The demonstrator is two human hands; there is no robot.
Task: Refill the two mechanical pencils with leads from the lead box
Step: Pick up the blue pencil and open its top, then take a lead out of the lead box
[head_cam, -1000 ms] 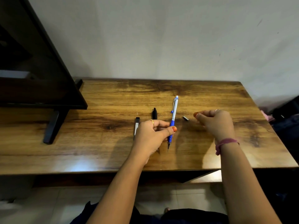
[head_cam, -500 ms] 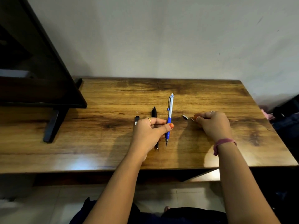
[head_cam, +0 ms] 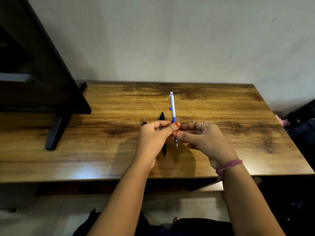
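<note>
At frame centre, the left hand (head_cam: 154, 138) and right hand (head_cam: 202, 138) both pinch the blue pencil (head_cam: 173, 110); black pencil (head_cam: 162, 116) lies untouched; refilling appears unfinished.

Both hands meet on the blue pencil (head_cam: 172, 106): left hand (head_cam: 153, 138) pinches its grip, right hand (head_cam: 202, 138) touches it. Black pencil (head_cam: 163, 133) lies on the table (head_cam: 102, 137).

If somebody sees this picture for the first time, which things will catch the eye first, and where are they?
First the blue and white mechanical pencil, held over the middle of the wooden table, tip toward the person. The left hand pinches its blue grip, and the right hand meets it from the other side. A black pencil lies on the table just left of it, partly hidden by the left hand, and a dark stand rests at the table's left end.
</note>
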